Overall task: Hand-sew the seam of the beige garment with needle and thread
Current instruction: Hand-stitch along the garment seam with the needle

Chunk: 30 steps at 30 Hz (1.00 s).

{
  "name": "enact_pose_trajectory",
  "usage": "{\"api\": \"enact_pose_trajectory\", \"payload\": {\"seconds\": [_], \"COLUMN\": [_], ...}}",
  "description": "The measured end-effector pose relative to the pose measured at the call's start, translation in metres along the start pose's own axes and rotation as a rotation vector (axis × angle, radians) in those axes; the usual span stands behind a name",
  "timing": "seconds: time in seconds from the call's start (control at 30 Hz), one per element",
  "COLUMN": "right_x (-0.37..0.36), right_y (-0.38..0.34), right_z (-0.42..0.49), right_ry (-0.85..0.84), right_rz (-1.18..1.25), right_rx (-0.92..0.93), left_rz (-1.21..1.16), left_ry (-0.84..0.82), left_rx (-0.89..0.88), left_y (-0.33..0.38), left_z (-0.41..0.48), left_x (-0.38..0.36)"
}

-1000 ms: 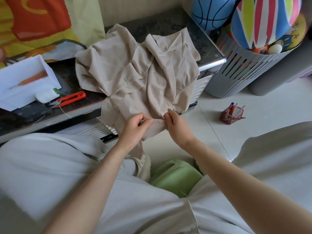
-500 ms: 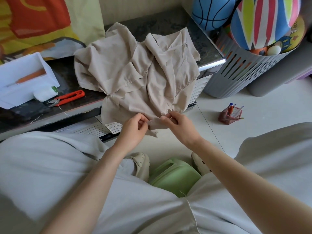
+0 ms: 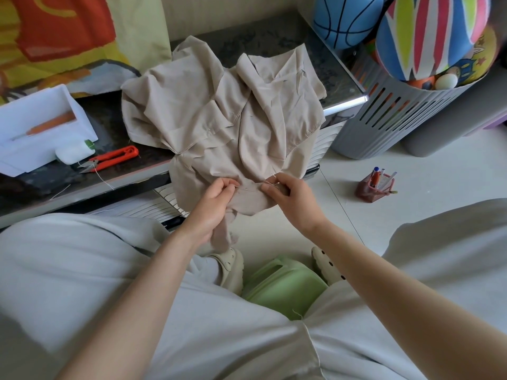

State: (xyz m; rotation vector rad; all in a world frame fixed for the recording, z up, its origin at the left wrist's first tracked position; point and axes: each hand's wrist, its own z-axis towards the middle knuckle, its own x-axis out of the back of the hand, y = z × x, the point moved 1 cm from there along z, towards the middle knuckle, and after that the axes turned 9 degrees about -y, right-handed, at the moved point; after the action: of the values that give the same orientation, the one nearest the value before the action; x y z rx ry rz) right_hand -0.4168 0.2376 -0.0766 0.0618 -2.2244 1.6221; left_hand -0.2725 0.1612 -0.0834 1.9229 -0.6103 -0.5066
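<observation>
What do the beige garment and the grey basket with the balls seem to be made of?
The beige garment looks like thin woven cloth, matte: it creases softly and shows stitched hems. The grey basket is probably moulded plastic: smooth, stiff walls with even slots.

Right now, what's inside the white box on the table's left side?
An orange-handled tool lies slantwise inside the white box. The box's near wall hides part of its floor, so anything else lying there cannot be seen.
</observation>
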Motion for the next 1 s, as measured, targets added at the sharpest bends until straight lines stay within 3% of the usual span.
{"api": "enact_pose_trajectory", "payload": {"seconds": [0.13, 0.27, 0.5, 0.6, 0.73, 1.0], "right_x": [0.0, 0.003, 0.003, 0.0, 0.0, 0.006], "right_y": [0.001, 0.003, 0.008, 0.006, 0.004, 0.004], "right_z": [0.0, -0.001, -0.005, -0.005, -0.005, -0.006], "right_ry": [-0.001, 0.006, 0.01, 0.036, 0.051, 0.088], "right_rz": [-0.003, -0.006, -0.062, -0.084, -0.108, -0.097], "right_rx": [0.008, -0.009, -0.042, -0.046, -0.08, -0.13], "left_rz": [0.207, 0.472, 0.817, 0.768, 0.493, 0.715], "left_ry": [-0.139, -0.166, -0.014, 0.035, 0.103, 0.176], "left_rx": [0.021, -0.015, -0.029, -0.058, -0.005, -0.09], "left_y": [0.004, -0.001, -0.002, 0.006, 0.007, 0.004], "left_z": [-0.005, -0.002, 0.001, -0.004, 0.0, -0.001], "left_x": [0.001, 0.013, 0.028, 0.021, 0.022, 0.032]}}
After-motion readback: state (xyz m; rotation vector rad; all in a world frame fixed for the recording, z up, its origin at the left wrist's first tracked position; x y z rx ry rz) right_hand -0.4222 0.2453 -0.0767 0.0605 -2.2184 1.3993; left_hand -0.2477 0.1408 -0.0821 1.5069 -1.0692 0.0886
